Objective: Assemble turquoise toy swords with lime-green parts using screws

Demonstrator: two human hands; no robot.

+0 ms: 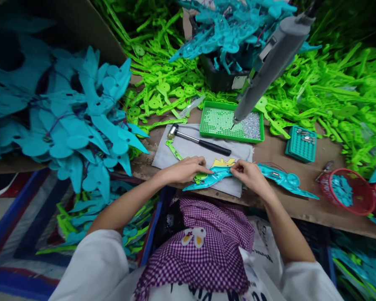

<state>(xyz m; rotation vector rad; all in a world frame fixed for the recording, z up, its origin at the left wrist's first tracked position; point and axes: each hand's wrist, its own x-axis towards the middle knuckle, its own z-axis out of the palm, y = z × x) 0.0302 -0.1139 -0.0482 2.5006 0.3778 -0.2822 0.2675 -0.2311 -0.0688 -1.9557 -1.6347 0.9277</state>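
Note:
A long light-blue plastic part (217, 177) lies on a grey cloth (238, 186) at the table's front edge. My left hand (189, 169) is closed over its left stretch, index fingertip pressed on it. My right hand (249, 175) pinches thumb and fingers together at its upper edge; what sits between them is too small to make out. A thin dark-red wire runs along the part between my hands. Right of my right hand, blue plastic with a round boss (291, 179) continues; whether it is the same piece is hidden. A green plastic arm (174, 150) lies beyond my left hand.
A hammer (203, 144) rests on the cloth. Above the green tray of screws (232, 138) hangs a grey power screwdriver (266, 69). A teal block (301, 144) and red basket (347, 192) stand right. Blue parts (90, 113) heap left, green parts (332, 100) behind.

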